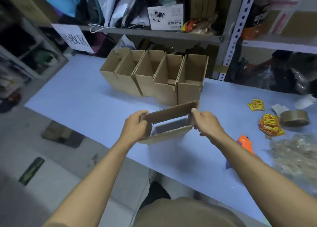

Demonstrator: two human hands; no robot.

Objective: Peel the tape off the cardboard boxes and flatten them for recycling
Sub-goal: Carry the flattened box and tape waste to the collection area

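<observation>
The box point(169, 123) hangs above the surface point(77, 96), open at top and bottom, so the surface shows through it. The left hand point(135, 125) is closed on its left end, the right hand point(206, 122) pinches its right end. It looks light, thin and stiff along the panels, weak at the creases. Holding opposite corners should let it fold flat. 5 open boxes point(154, 74) wait behind.

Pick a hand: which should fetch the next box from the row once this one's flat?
Left, probably. The row of open boxes stands ahead and left of the held box; the left hand is on that side, while the right hand would reach across.
</observation>
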